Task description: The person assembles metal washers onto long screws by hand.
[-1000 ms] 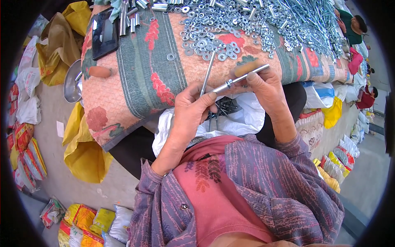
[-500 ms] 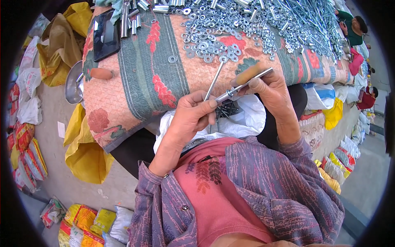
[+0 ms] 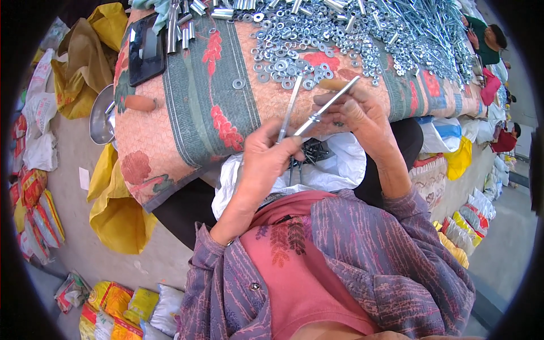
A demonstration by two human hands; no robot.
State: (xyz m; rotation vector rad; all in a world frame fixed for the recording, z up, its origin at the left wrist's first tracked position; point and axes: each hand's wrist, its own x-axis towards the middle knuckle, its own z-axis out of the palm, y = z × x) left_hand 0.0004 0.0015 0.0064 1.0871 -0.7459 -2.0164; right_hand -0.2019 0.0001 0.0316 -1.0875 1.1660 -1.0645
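Observation:
My left hand [image 3: 267,148] is closed, pinching a shiny metal bolt [image 3: 331,102] that slants up to the right and carries a ring-like collar partway along. A second slim metal rod [image 3: 290,105] rises from the same hand toward the loose washers. My right hand [image 3: 369,120] is beside the bolt with its thumb apart from its fingers, which are stretched behind the upper shaft. An orange-brown cover [image 3: 334,84] shows on one of those fingers. Slight blur hides whether they touch the bolt. Below my hands, dark bolts [image 3: 313,152] lie in a white sack [image 3: 347,164].
Washers and nuts [image 3: 306,42] are heaped on the patterned cloth [image 3: 141,119], with long rods [image 3: 433,28] at far right. Metal tubes [image 3: 173,31] and a dark tablet [image 3: 146,54] lie at left. A metal bowl [image 3: 101,122] is left of the cloth. Other people [image 3: 486,42] sit at far right.
The bolt has swung up and its far end has moved left. My right thumb has come away from it. The second rod's tip has shifted slightly left.

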